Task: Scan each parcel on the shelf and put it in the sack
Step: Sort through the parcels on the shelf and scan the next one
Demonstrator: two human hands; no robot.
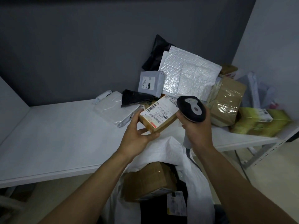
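The left hand (137, 135) holds a small brown parcel (159, 118). Its fingers and thumb are curled round the near end of the box. The parcel is up in the air, over the front edge of the white shelf (56, 135) and above the sack (163, 149). A white label (159, 110) with black bar codes faces up on top of it.

The right hand (196, 128) grips the handle of a black and grey scanner (191, 109), with its fingers wrapped tight round it. The head of the scanner is just beside the right end of the label. Its cord (192, 159) hangs down past the sack.

The white sack is open below the hands. A brown box (148, 180) lies inside it.

More parcels are piled at the back right of the shelf. There is a big silver bubble bag (189, 75), a grey bag (151, 83) in front of it, and a black bag (157, 52) leaning on the grey wall (80, 54). A white bag (113, 110) lies flat to the left. A brown parcel with shiny tape (226, 102) and some green boxes (262, 123) sit to the right.
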